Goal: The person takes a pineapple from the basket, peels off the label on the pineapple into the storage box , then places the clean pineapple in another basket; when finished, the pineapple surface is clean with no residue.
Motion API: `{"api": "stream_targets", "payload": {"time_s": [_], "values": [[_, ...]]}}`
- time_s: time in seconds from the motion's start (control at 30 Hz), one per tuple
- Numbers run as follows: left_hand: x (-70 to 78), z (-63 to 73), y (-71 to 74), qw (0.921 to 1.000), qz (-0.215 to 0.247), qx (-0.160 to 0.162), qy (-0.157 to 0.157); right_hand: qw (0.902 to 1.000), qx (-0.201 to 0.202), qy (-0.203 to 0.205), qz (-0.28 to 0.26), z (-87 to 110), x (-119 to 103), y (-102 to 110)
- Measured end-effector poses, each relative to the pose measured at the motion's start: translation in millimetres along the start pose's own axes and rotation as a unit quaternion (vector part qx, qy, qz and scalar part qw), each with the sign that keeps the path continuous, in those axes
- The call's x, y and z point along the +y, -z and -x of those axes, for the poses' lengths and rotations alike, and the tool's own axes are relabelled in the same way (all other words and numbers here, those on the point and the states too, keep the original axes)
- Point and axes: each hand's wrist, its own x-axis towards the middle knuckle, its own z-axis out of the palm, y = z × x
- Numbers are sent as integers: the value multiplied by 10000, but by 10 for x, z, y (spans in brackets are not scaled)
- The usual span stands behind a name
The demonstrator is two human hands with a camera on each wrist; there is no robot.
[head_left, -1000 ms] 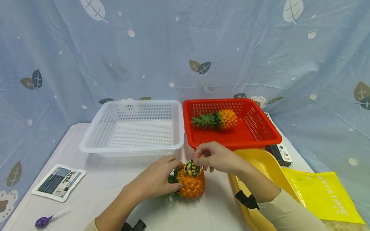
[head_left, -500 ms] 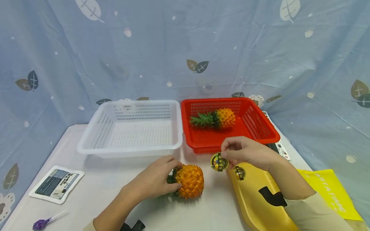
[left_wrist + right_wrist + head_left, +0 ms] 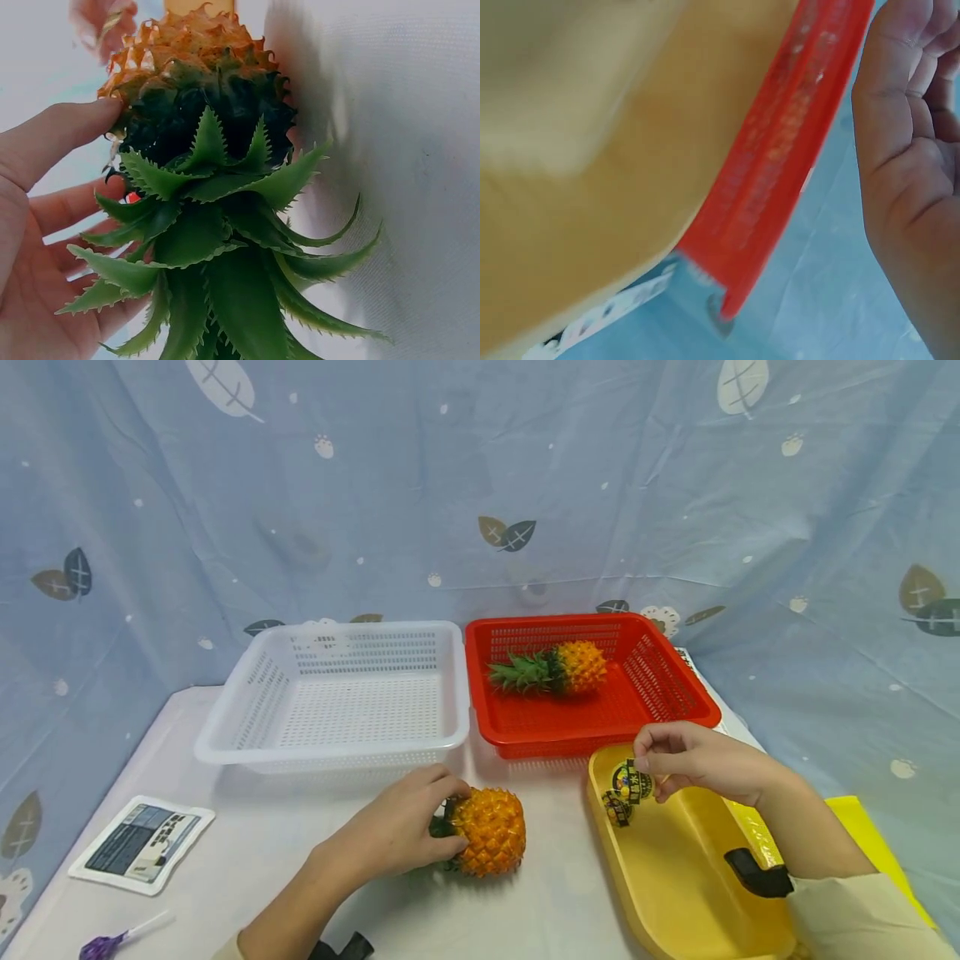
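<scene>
An orange pineapple (image 3: 491, 833) lies on the table with its leafy crown toward the left. My left hand (image 3: 408, 822) grips it near the crown, thumb on the near side and fingers on the far side. In the left wrist view its spiky green leaves (image 3: 225, 240) fill the middle. My right hand (image 3: 705, 760) pinches a round black-and-yellow sticker (image 3: 633, 779) between thumb and fingers, over the far left corner of a yellow tray (image 3: 675, 877). A similar sticker (image 3: 617, 811) is on that tray's wall, partly overlapped by the pinched one in the head view.
A white basket (image 3: 217, 739) and a red basket (image 3: 525, 727) stand side by side at the back. The red one holds another pineapple (image 3: 577, 667). At left lie a white packet (image 3: 142, 843) and a purple lollipop (image 3: 105, 946). A yellow bag (image 3: 862, 835) lies at right.
My right hand has peeled the sticker off the pineapple and carried it rightward to the yellow tray. The left hand has kept its grip on the pineapple.
</scene>
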Motion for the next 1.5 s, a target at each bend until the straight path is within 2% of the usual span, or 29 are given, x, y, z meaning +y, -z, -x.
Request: {"api": "stream_targets", "payload": {"time_s": [0.13, 0.33, 0.57, 0.77, 1.0, 1.13, 1.3, 1.5], "values": [[-7, 13, 5, 10000, 3, 22, -2, 9999, 45, -69, 106, 38, 128, 94], [-7, 16, 9, 10000, 54, -8, 58, 9987, 138, -387, 307, 87, 277, 185], [-16, 12, 9, 10000, 15, 1, 20, 9946, 176, -701, 747, 63, 406, 176], [-26, 2, -1, 10000, -34, 38, -35, 9877, 226, -824, 1307, -25, 453, 93], [-26, -14, -18, 10000, -1, 40, -29, 9767, 630, -1091, 1736, -90, 468, 44], [-28, -15, -21, 10000, -15, 49, -52, 9758, 740, -1191, 1677, -100, 457, 32], [-23, -13, -16, 10000, -25, 28, -56, 9796, 632, -1224, 1463, -83, 445, 38], [-14, -7, -3, 10000, -16, 16, -48, 9732, 532, -1338, 1792, -47, 406, 56]]}}
